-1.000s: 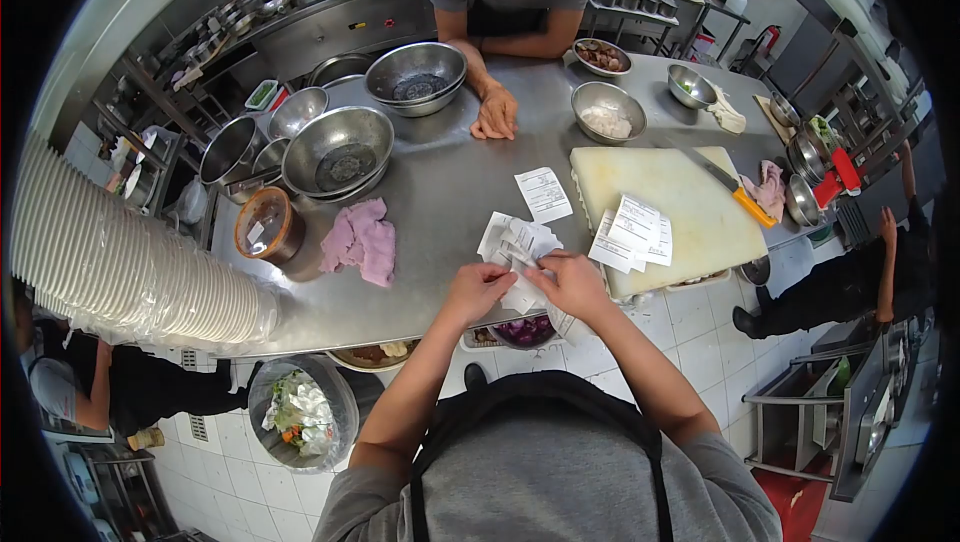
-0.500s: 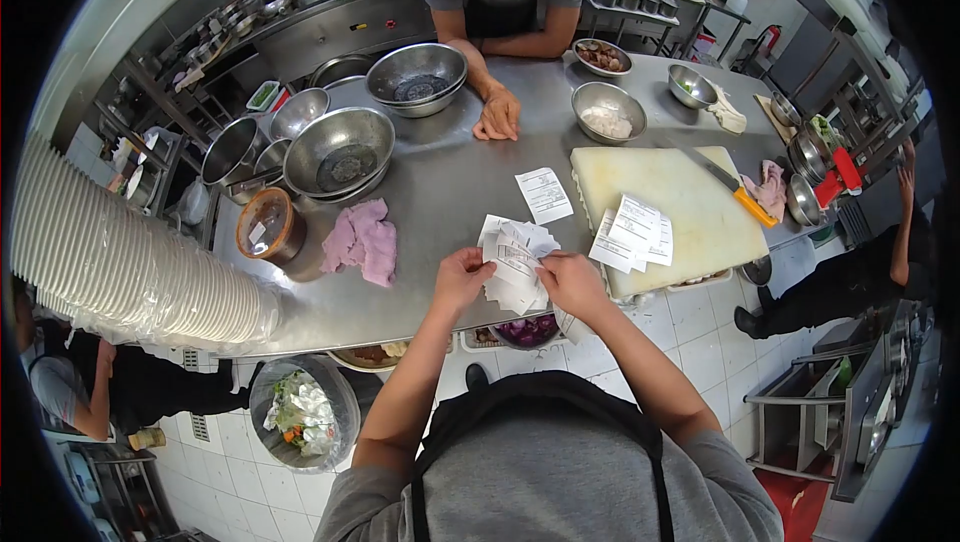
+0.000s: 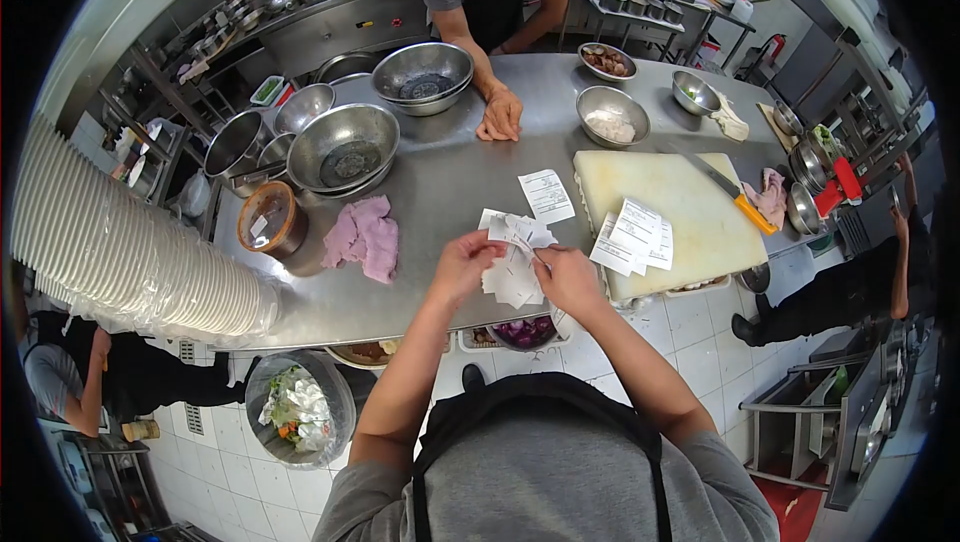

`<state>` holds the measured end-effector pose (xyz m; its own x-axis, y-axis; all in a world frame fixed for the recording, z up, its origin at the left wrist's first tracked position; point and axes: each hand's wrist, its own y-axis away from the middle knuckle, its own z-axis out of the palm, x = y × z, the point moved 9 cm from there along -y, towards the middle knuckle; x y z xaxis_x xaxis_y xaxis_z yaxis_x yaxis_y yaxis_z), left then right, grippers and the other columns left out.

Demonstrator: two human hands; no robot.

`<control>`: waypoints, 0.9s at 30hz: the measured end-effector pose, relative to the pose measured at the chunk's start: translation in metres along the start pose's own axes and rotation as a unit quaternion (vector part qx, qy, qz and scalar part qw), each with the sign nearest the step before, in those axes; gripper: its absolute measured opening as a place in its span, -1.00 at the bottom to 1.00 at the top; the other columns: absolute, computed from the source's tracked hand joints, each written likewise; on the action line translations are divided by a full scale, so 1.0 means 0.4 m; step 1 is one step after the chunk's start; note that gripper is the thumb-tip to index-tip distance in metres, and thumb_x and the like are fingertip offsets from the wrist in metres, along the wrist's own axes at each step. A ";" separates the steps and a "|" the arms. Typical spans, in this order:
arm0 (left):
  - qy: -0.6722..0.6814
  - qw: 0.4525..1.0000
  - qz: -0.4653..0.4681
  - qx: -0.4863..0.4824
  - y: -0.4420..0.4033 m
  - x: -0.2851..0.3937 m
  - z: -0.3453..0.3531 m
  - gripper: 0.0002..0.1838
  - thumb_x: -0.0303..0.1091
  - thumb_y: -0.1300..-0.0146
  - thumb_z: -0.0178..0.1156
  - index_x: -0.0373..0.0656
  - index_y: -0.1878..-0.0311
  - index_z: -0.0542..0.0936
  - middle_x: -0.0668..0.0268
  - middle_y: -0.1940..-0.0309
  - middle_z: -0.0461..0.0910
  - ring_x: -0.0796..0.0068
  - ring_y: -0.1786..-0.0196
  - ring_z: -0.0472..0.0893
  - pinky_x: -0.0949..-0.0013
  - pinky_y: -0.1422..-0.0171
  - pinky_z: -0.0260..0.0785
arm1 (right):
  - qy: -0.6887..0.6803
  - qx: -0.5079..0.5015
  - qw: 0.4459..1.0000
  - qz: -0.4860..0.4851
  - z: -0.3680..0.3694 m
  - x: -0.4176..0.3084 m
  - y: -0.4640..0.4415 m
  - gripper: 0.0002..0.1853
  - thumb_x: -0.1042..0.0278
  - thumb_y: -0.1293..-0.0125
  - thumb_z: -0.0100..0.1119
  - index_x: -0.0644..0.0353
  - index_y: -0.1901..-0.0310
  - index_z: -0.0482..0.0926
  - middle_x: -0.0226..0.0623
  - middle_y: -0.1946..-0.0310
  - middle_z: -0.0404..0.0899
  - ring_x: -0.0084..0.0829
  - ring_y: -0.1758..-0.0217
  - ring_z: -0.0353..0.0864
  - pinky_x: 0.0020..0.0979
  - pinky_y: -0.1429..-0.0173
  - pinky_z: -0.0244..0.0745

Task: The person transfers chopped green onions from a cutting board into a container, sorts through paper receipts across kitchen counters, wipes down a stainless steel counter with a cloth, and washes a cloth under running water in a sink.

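White printed slips (image 3: 513,280) lie in a loose pile at the counter's near edge, between my two hands. My left hand (image 3: 466,264) is at the pile's left side, fingers curled near the upper slips; whether it pinches one is hard to tell. With its fingers closed on slips, my right hand (image 3: 568,278) is at the right side. A single slip (image 3: 546,196) lies flat just beyond the pile. More slips (image 3: 634,236) overlap on the white cutting board (image 3: 705,177) to the right.
Metal bowls (image 3: 343,149), a pink cloth (image 3: 362,239) and a brown-filled tub (image 3: 271,219) are left. An orange-handled knife (image 3: 755,213) lies on the board. Across the counter (image 3: 450,177), a person rests a hand (image 3: 499,115). Other people stand at both sides. A bin (image 3: 300,412) is below.
My left hand has shifted up and over the pile, and the upper slips have moved. The person opposite has leaned left and drawn one arm back from the counter.
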<state>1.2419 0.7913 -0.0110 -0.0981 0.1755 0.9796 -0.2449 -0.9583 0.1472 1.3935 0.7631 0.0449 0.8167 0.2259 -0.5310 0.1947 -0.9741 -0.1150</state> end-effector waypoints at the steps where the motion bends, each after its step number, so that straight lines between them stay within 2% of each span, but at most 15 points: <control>1: -0.046 0.997 0.032 0.051 -0.013 -0.008 -0.041 -0.75 -0.54 -0.15 0.10 -0.26 0.08 0.56 0.28 0.25 0.61 0.54 0.14 0.57 0.49 0.08 0.41 | -0.001 0.005 1.000 0.010 0.004 0.012 -0.004 -0.83 0.29 -0.15 0.08 0.14 0.32 0.62 -0.18 0.35 0.59 -0.06 0.33 0.58 -0.12 0.22 0.49; 3: -0.135 0.974 0.096 0.152 -0.028 -0.028 -0.119 -0.73 -0.57 -0.13 0.06 -0.30 0.07 0.56 0.24 0.26 0.61 0.50 0.19 0.57 0.46 0.08 0.44 | -0.022 0.015 1.000 0.006 0.008 0.028 -0.006 -0.83 0.30 -0.15 0.07 0.14 0.33 0.62 -0.17 0.35 0.59 -0.05 0.35 0.58 -0.12 0.22 0.49; 4: -0.161 0.966 0.111 0.168 -0.032 -0.033 -0.139 -0.75 -0.52 -0.13 0.12 -0.32 0.09 0.56 0.19 0.26 0.63 0.47 0.20 0.59 0.46 0.10 0.44 | -0.032 0.019 0.999 0.003 0.008 0.032 -0.007 -0.84 0.31 -0.15 0.07 0.14 0.34 0.62 -0.17 0.35 0.59 -0.05 0.36 0.58 -0.12 0.22 0.49; 7: -0.236 0.958 0.029 0.161 -0.047 -0.096 -0.147 -0.75 -0.50 -0.09 0.20 -0.35 0.13 0.58 0.17 0.28 0.64 0.47 0.24 0.61 0.47 0.11 0.44 | -0.038 0.018 0.999 0.003 0.007 0.031 -0.006 -0.83 0.31 -0.15 0.06 0.15 0.35 0.62 -0.15 0.34 0.59 -0.04 0.34 0.57 -0.12 0.22 0.49; 10: -0.083 0.989 0.031 0.121 -0.051 -0.095 -0.111 -0.73 -0.44 -0.07 0.26 -0.36 0.16 0.58 0.17 0.31 0.65 0.47 0.30 0.62 0.47 0.14 0.44 | -0.030 0.009 0.999 0.006 0.015 0.036 -0.011 -0.83 0.32 -0.15 0.06 0.16 0.34 0.62 -0.11 0.34 0.58 -0.01 0.34 0.56 -0.12 0.21 0.48; 13: -0.120 0.987 0.016 0.107 -0.046 -0.107 -0.108 -0.71 -0.44 -0.08 0.28 -0.40 0.14 0.55 0.22 0.31 0.64 0.55 0.29 0.59 0.51 0.14 0.43 | -0.051 0.028 0.998 -0.003 0.012 0.040 -0.012 -0.84 0.35 -0.14 0.08 0.21 0.35 0.61 -0.04 0.38 0.57 0.02 0.35 0.55 -0.11 0.22 0.47; 16: -0.193 0.978 -0.019 0.074 -0.009 -0.142 -0.087 -0.68 -0.43 -0.03 0.32 -0.41 0.16 0.54 0.22 0.37 0.65 0.54 0.34 0.59 0.50 0.16 0.44 | -0.066 0.069 0.995 -0.016 -0.006 0.048 -0.015 -0.85 0.38 -0.12 0.10 0.26 0.38 0.60 0.02 0.43 0.55 0.04 0.37 0.54 -0.12 0.23 0.47; 19: -0.172 0.978 -0.047 0.106 0.068 -0.171 -0.030 -0.56 -0.44 0.05 0.32 -0.36 0.06 0.48 0.14 0.28 0.63 0.36 0.31 0.63 0.39 0.14 0.45 | -0.073 0.069 0.995 -0.001 -0.011 0.058 -0.018 -0.86 0.40 -0.11 0.11 0.29 0.39 0.59 0.04 0.46 0.55 0.04 0.38 0.53 -0.12 0.24 0.46; 22: -0.116 0.972 0.045 0.198 0.083 -0.207 -0.036 -0.44 -0.44 0.04 0.31 -0.35 -0.07 0.37 0.05 0.19 0.59 0.23 0.19 0.61 0.27 0.05 0.44 | -0.065 0.065 0.996 -0.002 -0.015 0.055 -0.015 -0.85 0.38 -0.12 0.10 0.26 0.38 0.60 0.01 0.46 0.55 0.03 0.38 0.54 -0.11 0.24 0.46; 23: -0.212 0.941 0.091 0.245 0.101 -0.129 -0.041 -0.43 -0.44 0.03 0.29 -0.33 -0.09 0.35 0.04 0.17 0.57 0.20 0.16 0.60 0.26 0.03 0.43 | -0.058 0.057 0.997 -0.004 -0.012 0.057 -0.015 -0.85 0.38 -0.13 0.09 0.25 0.37 0.60 0.00 0.45 0.55 0.03 0.38 0.54 -0.10 0.24 0.46; 25: -0.395 0.838 0.178 0.331 0.120 0.031 -0.040 -0.40 -0.44 0.01 0.27 -0.29 -0.15 0.31 0.04 0.13 0.55 0.13 0.10 0.58 0.22 -0.02 0.41 | -0.044 0.039 0.998 -0.010 -0.004 0.060 -0.017 -0.85 0.37 -0.14 0.08 0.22 0.36 0.60 -0.01 0.44 0.56 0.02 0.37 0.55 -0.09 0.24 0.46; 27: -0.462 0.826 0.201 0.252 0.057 0.050 -0.021 -0.46 -0.49 0.01 0.25 -0.34 -0.10 0.37 0.05 0.04 0.49 0.19 0.07 0.56 0.29 0.01 0.42 | -0.044 0.033 0.998 -0.012 -0.002 0.062 -0.018 -0.85 0.36 -0.15 0.07 0.19 0.36 0.60 -0.03 0.42 0.56 0.02 0.37 0.55 -0.09 0.23 0.46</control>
<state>1.2261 0.7749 0.0106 0.7610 -0.2041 0.6159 0.0838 -0.9104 -0.4052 1.4127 0.7756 0.0333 0.7609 0.2504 -0.5986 0.1754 -0.9676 -0.1817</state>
